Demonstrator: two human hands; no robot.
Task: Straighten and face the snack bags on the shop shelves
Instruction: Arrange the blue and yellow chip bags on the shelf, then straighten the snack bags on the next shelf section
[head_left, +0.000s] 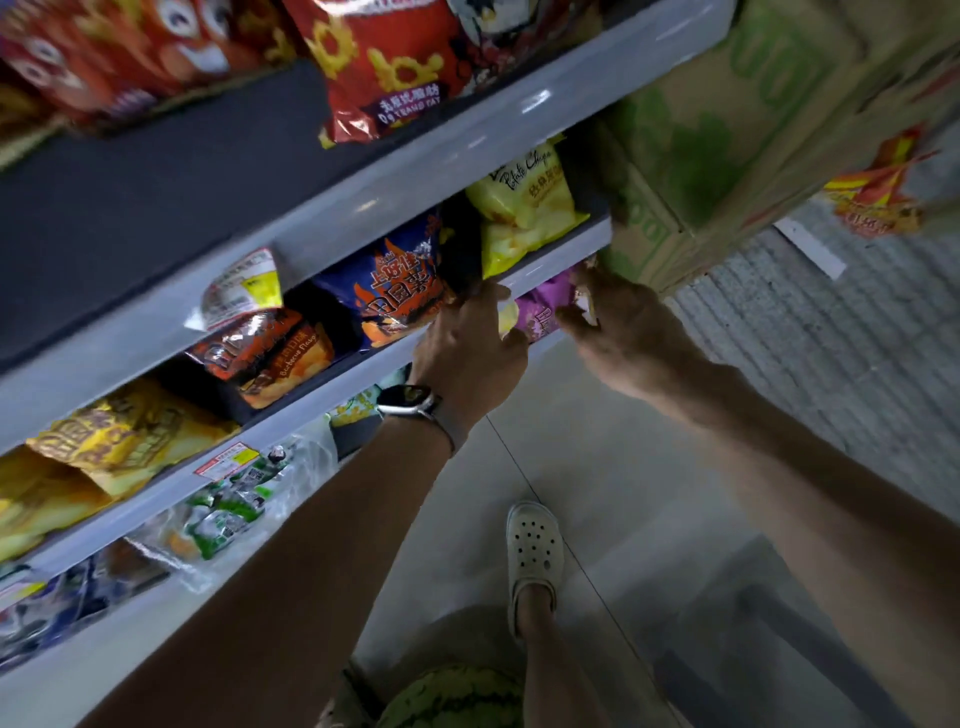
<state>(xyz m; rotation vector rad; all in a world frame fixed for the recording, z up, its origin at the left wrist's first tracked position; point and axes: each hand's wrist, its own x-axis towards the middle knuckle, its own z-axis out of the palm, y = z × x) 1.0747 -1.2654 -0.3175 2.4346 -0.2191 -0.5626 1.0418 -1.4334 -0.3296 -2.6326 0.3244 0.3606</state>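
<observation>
– Purple snack bag (543, 306), where is it?
– At the right end of the lower shelf, at its front edge, tucked just under the lip of the middle shelf (291, 415). It's close beside the cardboard box (701, 156) standing past the shelf end.
– Hands?
– Right hand (628, 338) has its grip pinched on the bag's right edge, fingers curled round it. Left hand (467, 343), the one with the watch (410, 402), has its thumb against the bag's left side. Its fingers reach up over the shelf lip near the blue snack bag (389, 296). The back of the hand faces the camera, so I cannot tell what that grip holds.
– Step?
– Looks like squaring up the purple one; it's still crumpled and its print is half hidden.
– How to do it well?
– Judgement only: keep both hands on opposite edges and pull it flat. Turn the printed face out to the aisle, stand it upright and set it flush with the front edge. Don't snag it on the lip above. Mind the left fingers, since a nudge could tip the blue bag or the yellow potato chip bag (519, 208) beside it. Light pinch, it's crushable stuff.
– Rest of the row?
– The barbecue-flavour bag (270, 353) further left lies slanted, so it likely needs facing too.
</observation>
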